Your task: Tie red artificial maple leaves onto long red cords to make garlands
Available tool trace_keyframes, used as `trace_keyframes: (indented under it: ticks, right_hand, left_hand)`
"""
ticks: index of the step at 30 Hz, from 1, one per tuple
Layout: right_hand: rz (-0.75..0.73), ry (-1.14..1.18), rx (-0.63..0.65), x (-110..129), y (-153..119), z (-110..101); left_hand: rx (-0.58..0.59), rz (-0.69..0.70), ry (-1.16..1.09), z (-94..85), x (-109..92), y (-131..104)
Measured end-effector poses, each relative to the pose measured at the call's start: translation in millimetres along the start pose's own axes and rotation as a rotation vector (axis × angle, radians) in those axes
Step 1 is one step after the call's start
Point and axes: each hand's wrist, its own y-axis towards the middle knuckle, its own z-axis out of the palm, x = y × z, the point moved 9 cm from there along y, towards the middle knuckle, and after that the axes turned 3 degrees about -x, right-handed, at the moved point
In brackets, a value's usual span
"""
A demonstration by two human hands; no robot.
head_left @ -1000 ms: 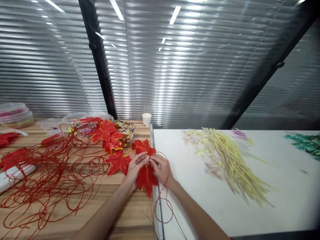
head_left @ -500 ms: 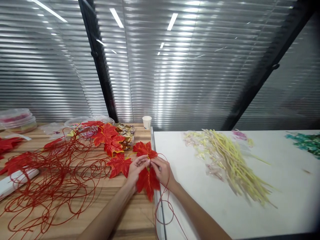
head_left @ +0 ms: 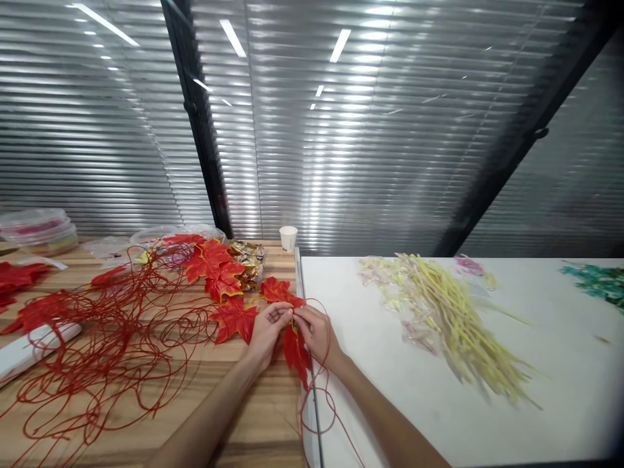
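Fingertips of my left hand (head_left: 267, 330) and my right hand (head_left: 316, 331) meet in a pinch over the seam between the two tabletops. Between them is the stem end of a red artificial maple leaf (head_left: 296, 357), which hangs below the fingers, turned partly edge-on. A thin red cord (head_left: 336, 409) runs from the fingers in loops past my right wrist. The exact join of stem and cord is hidden by my fingertips. Just beyond my hands lies another red maple leaf (head_left: 277, 288). One more maple leaf (head_left: 234, 320) rests left of my left hand.
A large tangle of red cord (head_left: 117, 331) spreads over the wooden table (head_left: 263, 429). Behind it are gold wrappers (head_left: 248, 263) and a paper cup (head_left: 288, 239). On the white table (head_left: 370, 338) lie yellow stems (head_left: 453, 318) and green foliage (head_left: 597, 281).
The hanging leaf has turned from nearly face-on to a narrower, partly edge-on view. Both hands stay pinched together in almost the same place. The whole view has shifted slightly.
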Motion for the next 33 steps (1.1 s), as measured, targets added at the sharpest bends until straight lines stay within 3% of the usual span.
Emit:
trace_keyframes:
  ticks: [5,15,21,24,28,33]
  right_hand:
    - [0.076,0.125,-0.035,-2.2,1.1,-1.2]
    - [0.404,0.595,0.004,-25.8,-3.9,12.3]
    - [0.378,0.573,0.109,-23.9,-5.6,26.1]
    - [0.381,0.57,0.096,-24.2,-7.4,30.2]
    - [0.386,0.512,0.031,-23.3,-8.0,26.1]
    - [0.377,0.42,-0.01,-17.8,-8.7,19.3]
  left_hand:
    - [0.056,0.084,0.087,5.3,-12.6,-0.4]
    - [0.204,0.244,0.283,21.7,-24.9,-9.1]
    - [0.274,0.556,0.649,38.7,-50.7,-26.5]
    - [0.308,0.626,0.728,42.4,-54.4,-30.0]
    - [0.256,0.53,0.595,33.7,-46.0,-17.4]
    - [0.221,0.215,0.306,21.1,-19.5,-0.3]
